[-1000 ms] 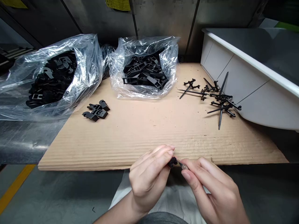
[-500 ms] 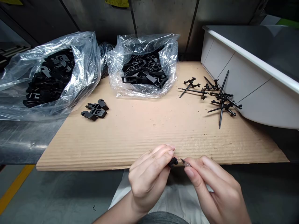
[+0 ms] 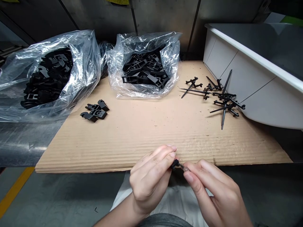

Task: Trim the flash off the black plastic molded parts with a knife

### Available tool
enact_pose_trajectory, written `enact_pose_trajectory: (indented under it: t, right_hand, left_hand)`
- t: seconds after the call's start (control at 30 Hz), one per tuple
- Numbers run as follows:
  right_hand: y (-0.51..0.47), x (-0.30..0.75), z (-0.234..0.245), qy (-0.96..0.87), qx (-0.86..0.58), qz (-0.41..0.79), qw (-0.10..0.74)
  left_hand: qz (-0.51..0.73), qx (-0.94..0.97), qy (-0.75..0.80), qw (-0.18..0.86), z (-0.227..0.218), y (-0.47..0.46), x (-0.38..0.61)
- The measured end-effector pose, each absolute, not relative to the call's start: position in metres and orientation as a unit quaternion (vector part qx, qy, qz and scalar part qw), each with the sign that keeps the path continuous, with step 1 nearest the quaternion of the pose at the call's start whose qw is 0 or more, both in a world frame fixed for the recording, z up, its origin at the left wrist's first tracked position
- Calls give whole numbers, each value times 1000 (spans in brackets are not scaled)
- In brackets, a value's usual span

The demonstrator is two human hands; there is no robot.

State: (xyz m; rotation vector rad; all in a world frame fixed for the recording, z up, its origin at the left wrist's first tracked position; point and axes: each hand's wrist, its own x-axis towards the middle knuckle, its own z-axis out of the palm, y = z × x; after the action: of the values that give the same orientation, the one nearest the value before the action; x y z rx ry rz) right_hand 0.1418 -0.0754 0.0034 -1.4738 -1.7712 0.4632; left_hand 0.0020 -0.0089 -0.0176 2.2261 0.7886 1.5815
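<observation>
Left hand point(image 3: 151, 176) closed on a small black part point(image 3: 175, 164) at the near edge of the cardboard point(image 3: 142, 126); right hand point(image 3: 217, 189) pinching a pointed tool point(image 3: 184, 168).
Brace your wrists, take short, light strokes, and angle the tip away from your left hand; whether it touches the part is too small to tell. At far left, a clear bag point(image 3: 87, 60) holds heaped black pieces point(image 3: 47, 78); the far middle bag point(image 3: 171, 63) holds longer black pieces point(image 3: 146, 71). The white bin point(image 3: 260, 104) stands at right, its floor hidden from you.
</observation>
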Motion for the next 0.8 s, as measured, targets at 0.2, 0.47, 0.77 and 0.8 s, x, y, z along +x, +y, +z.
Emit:
enact_pose_trajectory:
  t: [0.2, 0.47, 0.77, 0.8]
  right_hand:
    - [-77, 142, 5, -699, -577, 182, 380]
    - [-77, 141, 4, -699, -587, 161, 374]
    - [-78, 141, 3, -699, -593, 170, 361]
    - [-78, 141, 3, -697, -596, 173, 358]
  left_hand:
    - [551, 779, 264, 141, -21, -10, 2]
    - [535, 794, 272, 98, -22, -8, 1]
    - [540, 795, 269, 64, -21, -7, 5]
    - [541, 795, 268, 61, -21, -7, 5]
